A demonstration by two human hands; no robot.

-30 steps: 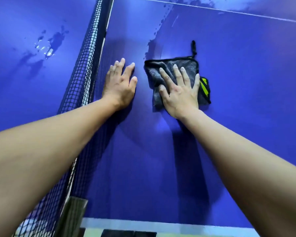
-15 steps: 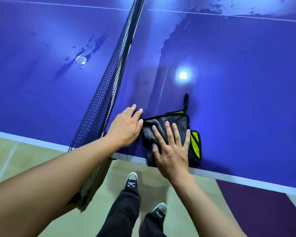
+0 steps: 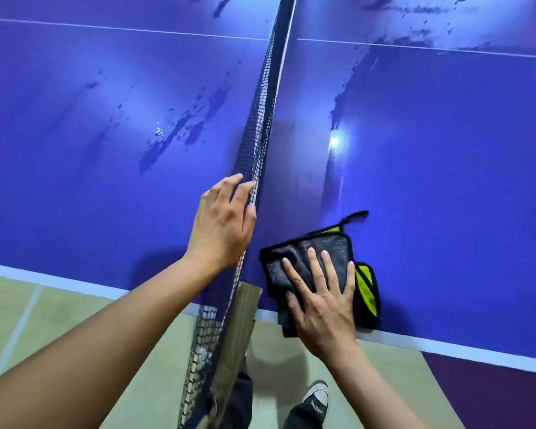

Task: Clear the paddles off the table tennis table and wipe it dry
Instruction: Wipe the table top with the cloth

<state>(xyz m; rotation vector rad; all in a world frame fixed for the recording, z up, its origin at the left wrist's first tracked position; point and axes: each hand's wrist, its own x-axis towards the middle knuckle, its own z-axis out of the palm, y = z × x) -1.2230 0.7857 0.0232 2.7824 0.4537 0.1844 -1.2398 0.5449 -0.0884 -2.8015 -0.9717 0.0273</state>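
- Two bare hands appear above the near edge of a blue table (image 3: 446,187), seen from the head camera looking down.
- We see the right hand (image 3: 321,300) lying flat, fingers spread and straight, pressing a cloth (image 3: 310,258) onto the table; it grips nothing, the palm simply bears down on the fabric.
- The cloth is dark grey with a black border, a yellow-green underside showing at its right corner, and a short black loop (image 3: 355,215) at its far corner. Its near part overhangs the white edge line (image 3: 446,346) of the table, to the right of the net.
- We see the left hand (image 3: 222,224) open and relaxed, fingers slightly curled, its fingertips against the black net (image 3: 260,119) near the table's edge; it holds nothing.
- The net runs away from us across the table, ending at a worn post (image 3: 240,323) beyond the table's edge.
- Water streaks (image 3: 180,131) lie on the left half of the table, and further wet patches (image 3: 415,26) on the far right half. A bright light reflection (image 3: 334,141) shows beyond the cloth.
- We find no paddles in this view, and no brand, label or legible writing on any surface.
- Below the table we see pale flooring (image 3: 59,320), dark trousers and one black-and-white sneaker (image 3: 316,399).
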